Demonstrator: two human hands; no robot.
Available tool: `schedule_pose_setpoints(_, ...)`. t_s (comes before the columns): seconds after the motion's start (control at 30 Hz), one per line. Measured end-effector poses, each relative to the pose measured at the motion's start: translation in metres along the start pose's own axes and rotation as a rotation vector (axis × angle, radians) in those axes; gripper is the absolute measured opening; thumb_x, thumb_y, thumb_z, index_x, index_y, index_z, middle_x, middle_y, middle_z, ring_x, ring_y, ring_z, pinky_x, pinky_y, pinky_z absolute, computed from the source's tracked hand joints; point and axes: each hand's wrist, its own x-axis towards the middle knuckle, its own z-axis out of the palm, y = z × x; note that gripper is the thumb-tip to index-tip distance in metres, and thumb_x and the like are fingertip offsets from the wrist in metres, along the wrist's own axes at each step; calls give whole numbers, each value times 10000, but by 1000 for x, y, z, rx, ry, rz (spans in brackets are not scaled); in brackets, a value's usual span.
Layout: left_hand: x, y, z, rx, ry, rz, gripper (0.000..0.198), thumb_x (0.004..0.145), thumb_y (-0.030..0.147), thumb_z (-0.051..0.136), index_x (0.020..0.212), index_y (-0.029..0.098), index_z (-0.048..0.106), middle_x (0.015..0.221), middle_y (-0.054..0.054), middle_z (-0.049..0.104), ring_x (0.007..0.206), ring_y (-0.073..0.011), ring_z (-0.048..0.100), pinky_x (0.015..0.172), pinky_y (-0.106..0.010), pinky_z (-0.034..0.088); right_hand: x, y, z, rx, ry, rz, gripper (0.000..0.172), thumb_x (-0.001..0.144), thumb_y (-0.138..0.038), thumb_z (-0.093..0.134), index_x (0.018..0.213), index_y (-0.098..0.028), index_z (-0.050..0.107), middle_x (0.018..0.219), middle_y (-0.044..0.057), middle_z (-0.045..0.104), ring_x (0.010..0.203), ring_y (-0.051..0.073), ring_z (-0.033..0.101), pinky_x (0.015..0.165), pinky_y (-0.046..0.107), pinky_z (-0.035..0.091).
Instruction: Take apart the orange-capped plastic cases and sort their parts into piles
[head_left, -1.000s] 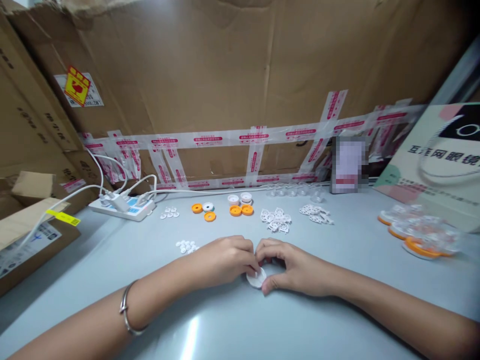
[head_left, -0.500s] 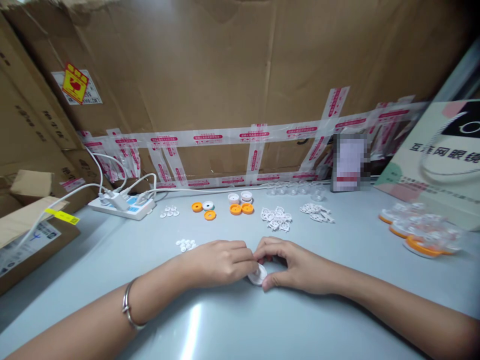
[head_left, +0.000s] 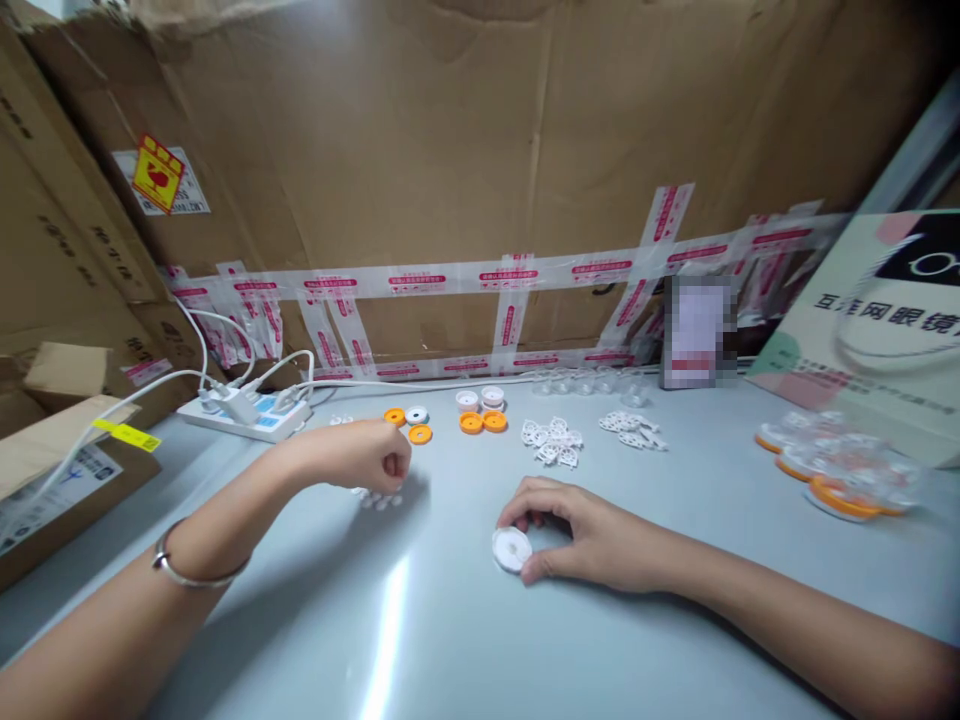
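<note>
My right hand [head_left: 559, 525] grips a round white plastic disc [head_left: 512, 549] by its rim, thumb in front and fingers behind. The disc's shallow face, with a small hub in its middle, is turned up just over the table. Off to the left, my left hand [head_left: 364, 455] hovers with curled fingers right above a cluster of small white plastic pieces [head_left: 382, 500]. Its fingertips are partly hidden, so whatever they pinch does not show. Behind that hand, another group of small white pieces [head_left: 341, 420] is partly covered.
Orange rings [head_left: 420, 434] and white round cases [head_left: 492, 397] stand farther back. White openwork parts [head_left: 553, 440], flat white parts [head_left: 631, 430] and clear cups [head_left: 585, 380] lie right of them. Orange-and-clear assemblies [head_left: 844, 495] sit far right. A power strip [head_left: 247, 412] lies left, before a large carton [head_left: 450, 150].
My left hand has let go of the white disc and moved left, over the small white pieces. My right hand still holds the disc in nearly the same spot.
</note>
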Motion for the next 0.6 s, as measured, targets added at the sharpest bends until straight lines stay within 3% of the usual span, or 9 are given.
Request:
schedule_pose_setpoints(0.23,-2,-9,0,77,-67,-166,154,606,182,473,657,186,619,658,2,645,564,-131,548,484,-196,352,1,1,1,0,9,17,321,673,-379,682,932,-201,615,898,19,544,842,157,499,775,272,405)
schedule_pose_setpoints(0.6,-4,-2,-2,66,-56,-190,152,645,225,477,645,177,621,664,-12,659,562,-127,554,459,-187,334,0,1,0,6,16,19,315,670,-367,686,928,-200,617,888,15,542,834,152,494,770,272,405)
